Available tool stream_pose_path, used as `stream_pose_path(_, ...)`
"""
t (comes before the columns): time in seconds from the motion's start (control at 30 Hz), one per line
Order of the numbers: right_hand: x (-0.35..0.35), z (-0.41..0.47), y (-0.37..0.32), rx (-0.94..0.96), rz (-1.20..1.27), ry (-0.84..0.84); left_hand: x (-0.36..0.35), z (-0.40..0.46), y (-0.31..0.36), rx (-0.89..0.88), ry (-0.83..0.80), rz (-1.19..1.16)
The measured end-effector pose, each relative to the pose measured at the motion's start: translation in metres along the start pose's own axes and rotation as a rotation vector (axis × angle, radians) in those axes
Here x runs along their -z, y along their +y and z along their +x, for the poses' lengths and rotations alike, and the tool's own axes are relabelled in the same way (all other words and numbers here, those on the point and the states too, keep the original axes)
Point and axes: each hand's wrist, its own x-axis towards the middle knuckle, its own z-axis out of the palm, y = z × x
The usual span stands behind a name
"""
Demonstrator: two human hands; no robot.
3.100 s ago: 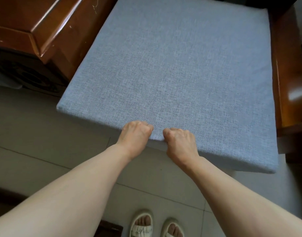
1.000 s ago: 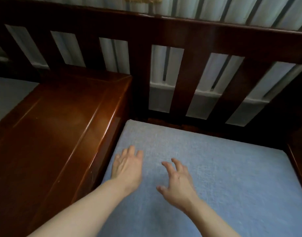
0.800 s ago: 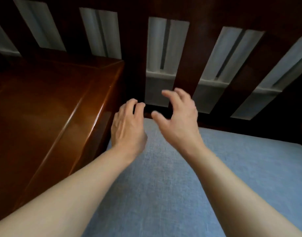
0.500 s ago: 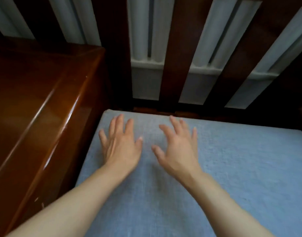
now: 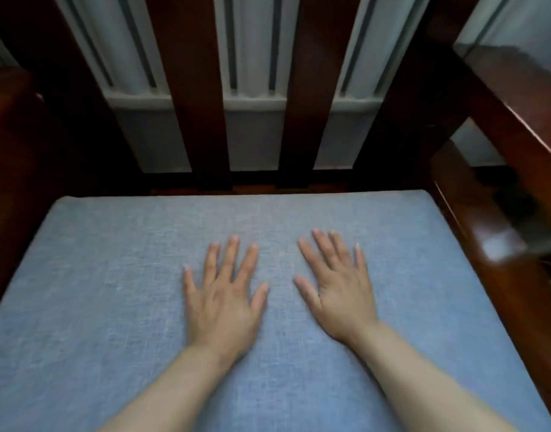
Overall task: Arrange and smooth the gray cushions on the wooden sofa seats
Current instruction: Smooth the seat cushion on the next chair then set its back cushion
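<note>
Head view: my left hand (image 5: 221,304) and right hand (image 5: 339,291) lie flat, fingers spread, on the blue-gray woven seat cushion (image 5: 112,291).
Risk: uneven pressing may slide it askew against the dark wooden armrest (image 5: 498,219).

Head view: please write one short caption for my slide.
Left hand and right hand lie flat, fingers spread, on the gray cushion in the wooden sofa seat.

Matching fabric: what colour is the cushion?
Blue-gray woven cushion, plain, seen in the head view.

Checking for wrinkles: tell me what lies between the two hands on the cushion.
Head view: only bare gray cushion fabric lies between the left hand and right hand.
</note>
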Motion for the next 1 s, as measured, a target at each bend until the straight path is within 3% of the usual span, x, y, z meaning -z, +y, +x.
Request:
stream_pose_path(0.07,0.000,-0.001,0.033,-0.140,-0.090,-0.323,-0.012,0.008,0.013,0.108,-0.187,0.048)
stream_pose_path(0.1,0.013,0.003,0.043,-0.193,-0.098,-0.347,-0.008,0.018,0.027,0.118,-0.214,0.039)
stream_pose_path(0.17,0.055,0.024,0.056,-0.226,-0.062,-0.139,0.013,0.037,0.070,0.049,-0.057,-0.065)
stream_pose_path(0.27,0.108,0.017,0.083,-0.107,-0.006,0.361,0.015,0.035,0.147,-0.067,0.223,-0.292)
stream_pose_path(0.33,0.100,-0.019,0.116,-0.073,0.034,0.444,-0.016,0.008,0.181,-0.152,0.194,-0.281)
stream_pose_path(0.4,0.061,-0.071,0.148,-0.094,0.012,0.127,-0.062,-0.019,0.188,-0.197,-0.033,0.003)
stream_pose_path(0.47,0.030,-0.096,0.172,-0.174,-0.057,-0.087,-0.089,-0.020,0.182,-0.165,-0.130,0.149)
stream_pose_path(0.67,0.041,-0.117,0.165,-0.227,-0.080,-0.203,-0.075,-0.051,0.170,-0.130,-0.219,0.119)
stream_pose_path(0.8,0.073,-0.141,0.131,-0.419,-0.093,-0.377,-0.052,-0.089,0.176,-0.124,-0.367,0.091)
stream_pose_path(0.87,0.104,-0.130,0.108,-0.365,-0.062,-0.228,-0.023,-0.088,0.182,-0.135,-0.231,0.020)
stream_pose_path(0.97,0.113,-0.143,0.084,-0.195,0.136,0.287,-0.014,-0.105,0.158,-0.062,0.235,-0.146)
stream_pose_path(1.0,0.100,-0.155,0.075,-0.185,0.121,0.306,-0.022,-0.119,0.141,-0.048,0.270,-0.148)
